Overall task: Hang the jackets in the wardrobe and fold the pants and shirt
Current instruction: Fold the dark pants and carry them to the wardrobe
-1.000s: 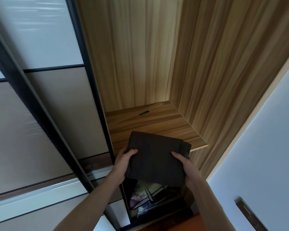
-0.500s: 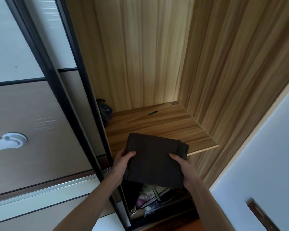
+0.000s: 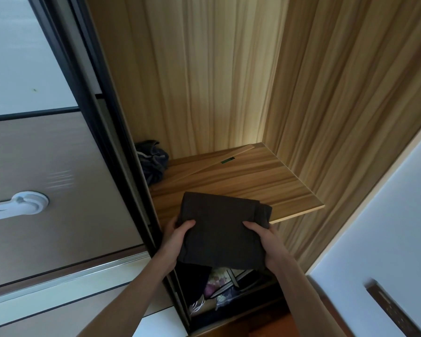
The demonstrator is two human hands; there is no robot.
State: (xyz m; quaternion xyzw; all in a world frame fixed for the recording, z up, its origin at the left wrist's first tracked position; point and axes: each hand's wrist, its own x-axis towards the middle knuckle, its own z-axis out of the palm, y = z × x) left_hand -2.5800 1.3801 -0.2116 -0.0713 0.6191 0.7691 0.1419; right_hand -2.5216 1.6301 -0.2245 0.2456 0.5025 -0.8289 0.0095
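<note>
A bundled dark garment [image 3: 153,161] lies at the left back of the wardrobe shelf [image 3: 265,186]. The left hand [image 3: 174,239] and right hand [image 3: 269,242] each pinch a side of the folded dark garment [image 3: 219,229], thumbs on top, fingers hidden beneath, its far edge over the shelf's front. Folding looks finished here; placing remains, and no hung jackets show. Compared with a second ago, the view has swung left, revealing the bundle and the door handle [image 3: 22,203].

Both forearms bare to each hand, no sleeves visible.
</note>
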